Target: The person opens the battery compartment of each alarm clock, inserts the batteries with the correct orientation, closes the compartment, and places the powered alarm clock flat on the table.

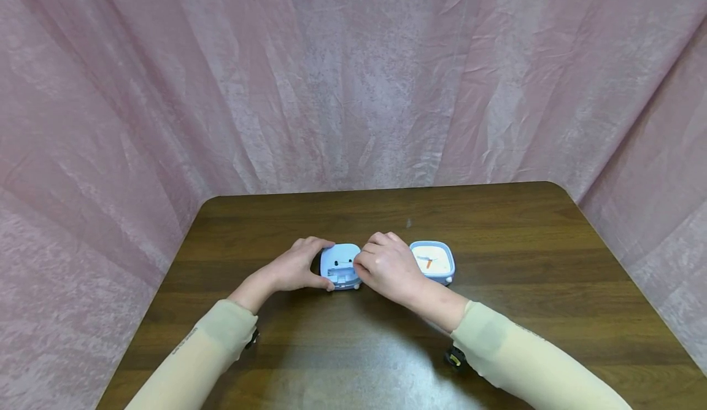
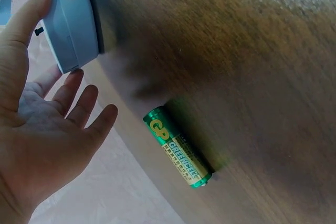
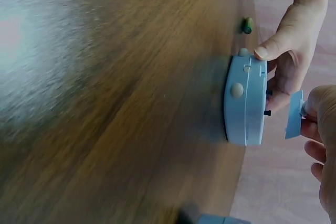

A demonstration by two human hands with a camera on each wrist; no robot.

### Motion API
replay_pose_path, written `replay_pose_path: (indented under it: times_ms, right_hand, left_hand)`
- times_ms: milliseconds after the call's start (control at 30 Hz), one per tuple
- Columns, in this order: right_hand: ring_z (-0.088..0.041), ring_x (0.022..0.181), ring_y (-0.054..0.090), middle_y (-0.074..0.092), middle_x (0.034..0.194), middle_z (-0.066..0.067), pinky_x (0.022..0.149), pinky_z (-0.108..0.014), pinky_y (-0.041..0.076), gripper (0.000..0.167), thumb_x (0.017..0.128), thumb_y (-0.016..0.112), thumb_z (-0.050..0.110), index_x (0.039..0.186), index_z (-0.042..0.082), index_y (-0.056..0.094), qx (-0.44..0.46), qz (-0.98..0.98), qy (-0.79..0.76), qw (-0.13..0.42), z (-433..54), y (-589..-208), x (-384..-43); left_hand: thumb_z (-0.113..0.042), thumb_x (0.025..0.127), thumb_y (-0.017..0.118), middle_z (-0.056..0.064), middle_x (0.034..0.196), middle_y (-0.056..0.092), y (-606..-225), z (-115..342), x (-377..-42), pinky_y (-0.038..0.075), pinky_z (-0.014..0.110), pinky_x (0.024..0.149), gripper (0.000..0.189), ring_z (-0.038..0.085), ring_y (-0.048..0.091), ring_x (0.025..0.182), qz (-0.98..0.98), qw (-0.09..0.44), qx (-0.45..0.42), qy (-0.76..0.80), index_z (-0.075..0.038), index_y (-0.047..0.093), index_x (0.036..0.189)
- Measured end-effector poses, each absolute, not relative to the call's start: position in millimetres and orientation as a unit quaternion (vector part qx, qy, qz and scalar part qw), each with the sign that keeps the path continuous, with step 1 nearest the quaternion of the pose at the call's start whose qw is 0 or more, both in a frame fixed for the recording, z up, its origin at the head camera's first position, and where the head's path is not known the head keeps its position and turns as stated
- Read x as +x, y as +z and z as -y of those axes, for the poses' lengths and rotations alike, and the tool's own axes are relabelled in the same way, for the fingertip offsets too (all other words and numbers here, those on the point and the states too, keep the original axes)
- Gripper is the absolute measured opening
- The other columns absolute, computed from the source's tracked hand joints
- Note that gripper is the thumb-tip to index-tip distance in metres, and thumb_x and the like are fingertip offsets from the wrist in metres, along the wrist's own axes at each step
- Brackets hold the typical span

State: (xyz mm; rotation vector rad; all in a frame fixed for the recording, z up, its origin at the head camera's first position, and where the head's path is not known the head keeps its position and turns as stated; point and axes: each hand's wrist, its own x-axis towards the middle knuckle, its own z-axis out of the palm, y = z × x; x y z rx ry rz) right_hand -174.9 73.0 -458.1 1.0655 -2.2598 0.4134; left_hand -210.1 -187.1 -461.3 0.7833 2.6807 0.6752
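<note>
A light blue alarm clock [image 1: 340,253] lies face down on the table, its two black knobs and uncovered battery compartment facing up. My left hand [image 1: 295,267] grips its left side, thumb at the near edge and fingers at the far edge. Over the clock's right side, my right hand [image 1: 389,270] pinches a small blue battery cover [image 3: 294,115], held just off the clock's back in the right wrist view. A green GP battery [image 2: 178,148] lies on the table beside the left hand; in the head view it is hidden.
A second blue alarm clock [image 1: 433,259] with a white dial and orange hand lies face up just right of the right hand. The brown wooden table [image 1: 525,232] ends at a pink curtain [image 1: 353,78] behind and at the sides.
</note>
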Motion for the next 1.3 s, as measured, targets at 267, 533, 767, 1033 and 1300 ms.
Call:
replay_pose_path:
  times_ms: [267,533,767,1033,1300]
  right_hand:
    - [-0.020,0.090,0.063,0.070,0.078,0.008,0.073,-0.034,0.045,0.007,0.084,0.077,0.014,0.079,0.018,0.076,0.416,0.842,0.139,0.315,-91,-456,-161]
    - [-0.021,0.083,0.061,0.068,0.074,0.005,0.070,-0.035,0.044,0.010,0.083,0.076,0.013,0.074,0.015,0.073,0.446,0.833,0.121,0.304,-105,-465,-144]
    - [-0.022,0.080,0.058,0.065,0.070,0.005,0.068,-0.035,0.043,0.015,0.080,0.078,0.013,0.069,0.014,0.068,0.451,0.836,0.112,0.291,-110,-479,-137]
    - [-0.022,0.077,0.056,0.063,0.068,0.004,0.067,-0.036,0.042,0.019,0.081,0.076,0.016,0.066,0.013,0.063,0.455,0.839,0.090,0.283,-107,-489,-136]
    - [-0.022,0.078,0.057,0.062,0.067,0.004,0.069,-0.037,0.042,0.020,0.080,0.076,0.016,0.066,0.013,0.063,0.451,0.842,0.085,0.284,-109,-492,-133]
  left_hand:
    - [-0.051,0.075,0.090,0.006,0.147,0.049,-460,186,-210,0.038,0.047,0.110,0.095,0.029,0.040,0.136,-0.926,0.137,0.268,0.226,-0.011,0.047,0.151]
    - [-0.050,0.075,0.090,0.006,0.147,0.049,-460,186,-209,0.038,0.047,0.110,0.095,0.029,0.039,0.136,-0.928,0.138,0.265,0.224,-0.012,0.047,0.151]
    - [-0.051,0.075,0.090,0.007,0.148,0.048,-460,187,-209,0.038,0.049,0.109,0.096,0.030,0.038,0.138,-0.927,0.143,0.261,0.228,-0.012,0.046,0.151]
    - [-0.052,0.075,0.089,0.006,0.148,0.048,-462,187,-210,0.038,0.049,0.109,0.096,0.029,0.039,0.137,-0.927,0.143,0.262,0.227,-0.013,0.046,0.151]
    - [-0.049,0.076,0.090,0.007,0.147,0.048,-461,186,-211,0.037,0.048,0.110,0.094,0.030,0.039,0.137,-0.927,0.141,0.267,0.223,-0.012,0.046,0.151]
